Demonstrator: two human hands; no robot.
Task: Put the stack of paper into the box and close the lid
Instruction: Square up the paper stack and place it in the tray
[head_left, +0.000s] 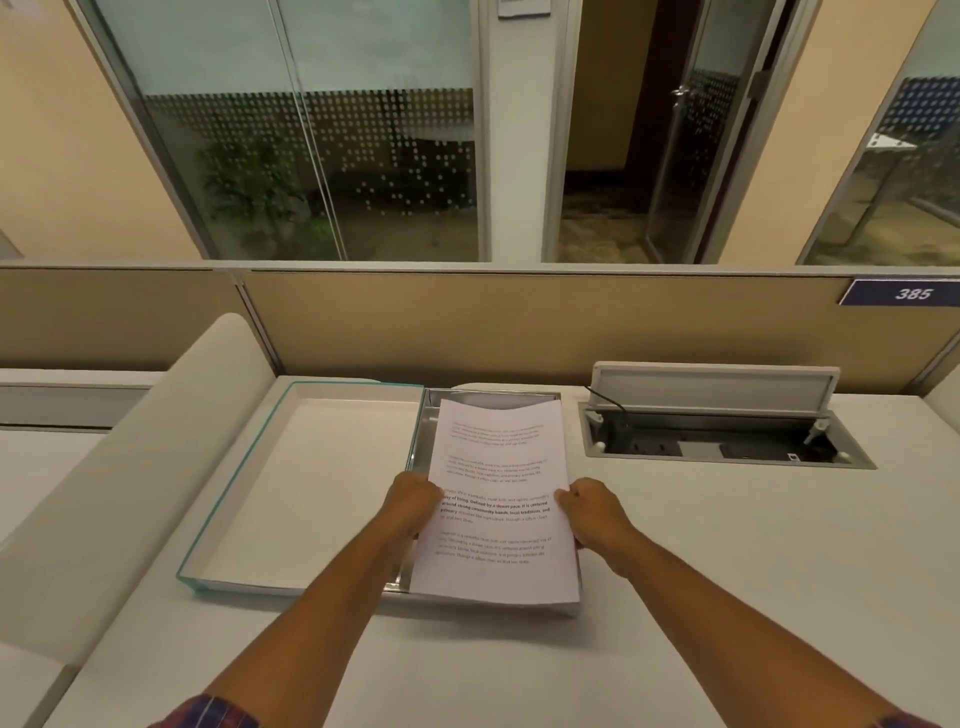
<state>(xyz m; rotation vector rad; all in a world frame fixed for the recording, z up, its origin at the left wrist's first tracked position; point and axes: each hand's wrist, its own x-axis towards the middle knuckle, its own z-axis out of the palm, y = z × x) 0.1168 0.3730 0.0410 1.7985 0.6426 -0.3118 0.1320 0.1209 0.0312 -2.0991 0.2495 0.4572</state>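
Head view: the stack of printed paper (496, 504) is over the box (418, 457), its silver-lined tray mostly hidden beneath the sheets, on the white surface (727, 545). The left hand (413, 501) pinches the stack's left edge and the right hand (587, 506) its right edge, fingers curled under. The far end sags and ripples, so the sheets are likely light, limp and prone to sliding apart; mid-edge holds on both sides seem wise. The teal-edged lid (291, 483) lies open to the left.
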